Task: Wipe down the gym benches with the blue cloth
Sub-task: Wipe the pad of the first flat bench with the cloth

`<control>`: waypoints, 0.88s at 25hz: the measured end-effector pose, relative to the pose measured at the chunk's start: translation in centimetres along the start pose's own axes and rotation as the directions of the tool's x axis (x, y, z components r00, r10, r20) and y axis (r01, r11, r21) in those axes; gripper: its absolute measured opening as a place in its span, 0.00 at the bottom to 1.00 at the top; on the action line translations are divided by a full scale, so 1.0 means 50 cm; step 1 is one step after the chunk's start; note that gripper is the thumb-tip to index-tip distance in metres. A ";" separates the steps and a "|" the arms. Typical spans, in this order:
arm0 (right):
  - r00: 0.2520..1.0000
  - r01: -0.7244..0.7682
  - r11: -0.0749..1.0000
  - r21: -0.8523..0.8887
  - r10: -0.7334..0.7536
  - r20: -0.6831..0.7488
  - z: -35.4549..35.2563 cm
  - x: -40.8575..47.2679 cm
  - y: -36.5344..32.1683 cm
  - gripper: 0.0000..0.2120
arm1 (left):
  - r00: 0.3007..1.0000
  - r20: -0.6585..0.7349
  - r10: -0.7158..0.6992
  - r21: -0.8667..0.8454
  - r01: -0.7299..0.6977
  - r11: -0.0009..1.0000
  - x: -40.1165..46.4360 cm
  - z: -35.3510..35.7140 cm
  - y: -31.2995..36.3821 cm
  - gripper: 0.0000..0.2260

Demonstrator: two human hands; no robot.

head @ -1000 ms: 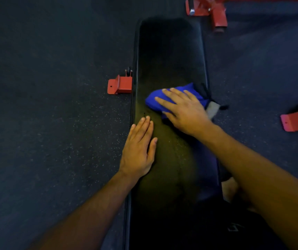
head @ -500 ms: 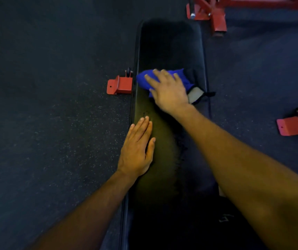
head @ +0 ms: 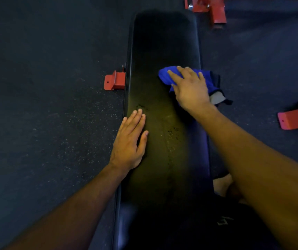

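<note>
2 bare forearms, no sleeves, no watch or rings seen on left hand (head: 129, 141) or right hand (head: 191, 89). Dark garment (head: 224, 222) at lower right bears a small pale marking, unreadable.

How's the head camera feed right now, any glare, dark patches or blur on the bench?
Head view: dim overall; a yellowish sheen lights the middle of the bench, while its far end is near black; the near corners smear with wide-angle blur; the blue cloth and both hands read sharply.
</note>
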State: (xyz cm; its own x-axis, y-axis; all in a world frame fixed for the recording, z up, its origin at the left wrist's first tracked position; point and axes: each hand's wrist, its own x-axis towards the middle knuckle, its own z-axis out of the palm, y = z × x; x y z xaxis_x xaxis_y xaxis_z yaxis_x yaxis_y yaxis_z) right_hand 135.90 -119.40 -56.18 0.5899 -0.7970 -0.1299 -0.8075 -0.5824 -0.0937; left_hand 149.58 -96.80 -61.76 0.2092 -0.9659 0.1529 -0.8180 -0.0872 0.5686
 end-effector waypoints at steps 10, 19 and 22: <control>0.989 -0.096 0.963 0.252 0.062 0.137 -0.018 -0.260 0.004 0.27 | 0.997 0.071 -0.040 0.015 0.039 0.999 0.008 -0.040 0.031 0.22; 0.991 -0.134 0.987 0.087 0.131 0.031 0.054 -0.296 -0.012 0.27 | 0.916 0.360 0.175 0.164 -0.247 0.955 0.304 -0.041 -0.075 0.25; 0.987 -0.159 0.987 0.037 0.160 -0.014 0.050 -0.243 -0.021 0.26 | 0.921 0.319 0.225 0.135 -0.279 0.951 0.312 -0.037 -0.095 0.25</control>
State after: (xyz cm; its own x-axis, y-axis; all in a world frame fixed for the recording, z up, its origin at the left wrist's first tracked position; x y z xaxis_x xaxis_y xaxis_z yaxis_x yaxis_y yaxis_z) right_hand 129.59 -108.70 -56.97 0.4535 -0.8818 -0.1296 -0.8904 -0.4420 -0.1084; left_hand 157.71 -110.98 -60.58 -0.1618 -0.9868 0.0109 -0.9083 0.1532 0.3892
